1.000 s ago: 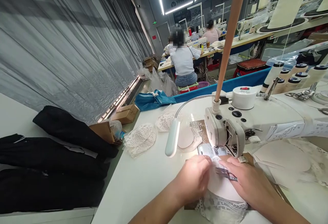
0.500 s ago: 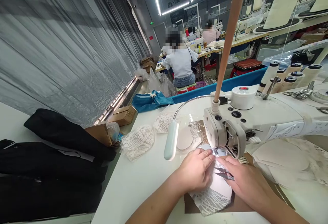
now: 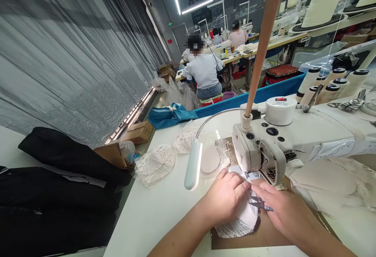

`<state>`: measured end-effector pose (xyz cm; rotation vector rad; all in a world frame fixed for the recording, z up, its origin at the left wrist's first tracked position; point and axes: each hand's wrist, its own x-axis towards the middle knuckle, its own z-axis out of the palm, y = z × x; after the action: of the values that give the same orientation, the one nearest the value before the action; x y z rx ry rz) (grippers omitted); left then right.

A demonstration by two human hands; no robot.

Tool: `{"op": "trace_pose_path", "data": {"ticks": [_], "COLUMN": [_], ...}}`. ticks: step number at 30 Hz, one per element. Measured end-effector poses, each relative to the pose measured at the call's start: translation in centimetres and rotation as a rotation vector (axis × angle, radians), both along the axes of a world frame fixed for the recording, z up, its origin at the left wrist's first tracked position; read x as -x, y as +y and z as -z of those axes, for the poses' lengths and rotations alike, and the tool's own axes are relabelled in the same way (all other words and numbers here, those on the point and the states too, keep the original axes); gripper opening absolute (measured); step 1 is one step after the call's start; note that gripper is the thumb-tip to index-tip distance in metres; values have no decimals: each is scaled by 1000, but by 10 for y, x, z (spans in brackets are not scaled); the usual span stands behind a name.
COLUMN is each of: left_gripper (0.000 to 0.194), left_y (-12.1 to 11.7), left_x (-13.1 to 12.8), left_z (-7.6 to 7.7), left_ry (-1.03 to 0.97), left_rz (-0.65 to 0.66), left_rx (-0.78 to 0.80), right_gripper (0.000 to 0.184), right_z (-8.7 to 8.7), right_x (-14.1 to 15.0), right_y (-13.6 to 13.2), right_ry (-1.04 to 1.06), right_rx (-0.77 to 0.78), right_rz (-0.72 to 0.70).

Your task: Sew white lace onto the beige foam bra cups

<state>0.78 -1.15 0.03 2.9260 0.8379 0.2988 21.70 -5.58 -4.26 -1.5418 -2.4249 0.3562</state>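
Observation:
My left hand (image 3: pixel 225 198) lies with fingers together, pressing a white lace-edged fabric piece (image 3: pixel 239 221) flat on the table in front of the needle of the white sewing machine (image 3: pixel 264 147). My right hand (image 3: pixel 282 210) rests on the same piece from the right. It holds small metal thread snips (image 3: pixel 260 203) against the fabric. The piece lies partly on a brown board (image 3: pixel 264 235). The needle area is partly hidden by the machine head.
A gooseneck lamp (image 3: pixel 192 165) hangs left of the machine. Lace pieces (image 3: pixel 154 163) and white round pads (image 3: pixel 210 159) lie behind it. More pale cut pieces (image 3: pixel 323 178) lie right. Black garments (image 3: pixel 58 178) are stacked at left. Thread cones (image 3: pixel 323 84) stand behind. Seated people (image 3: pixel 204 73) work farther off.
The fabric piece has been drawn forward toward the needle and turned, with less of its lace edge showing near me. Both hands have followed it slightly forward.

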Motion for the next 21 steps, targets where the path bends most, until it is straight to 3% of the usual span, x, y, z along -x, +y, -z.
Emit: {"op": "trace_pose_path", "data": {"ticks": [4,13,21], "left_gripper": [30,30,28], "left_y": [0,-2,3], "left_x": [-1,-1,0], "left_z": [5,5,7], "left_ry": [-10,-35,-77], "left_rz": [-14,-38,-57], "left_rx": [-17,15,-20], "right_gripper": [62,62,66], "right_z": [4,5,13], "right_x": [0,-2,4], "right_y": [0,-1,0], "right_ry": [-33,-38,-142], "right_rx": [-59,-344,-317], "right_rz": [-34,-53,16]}}
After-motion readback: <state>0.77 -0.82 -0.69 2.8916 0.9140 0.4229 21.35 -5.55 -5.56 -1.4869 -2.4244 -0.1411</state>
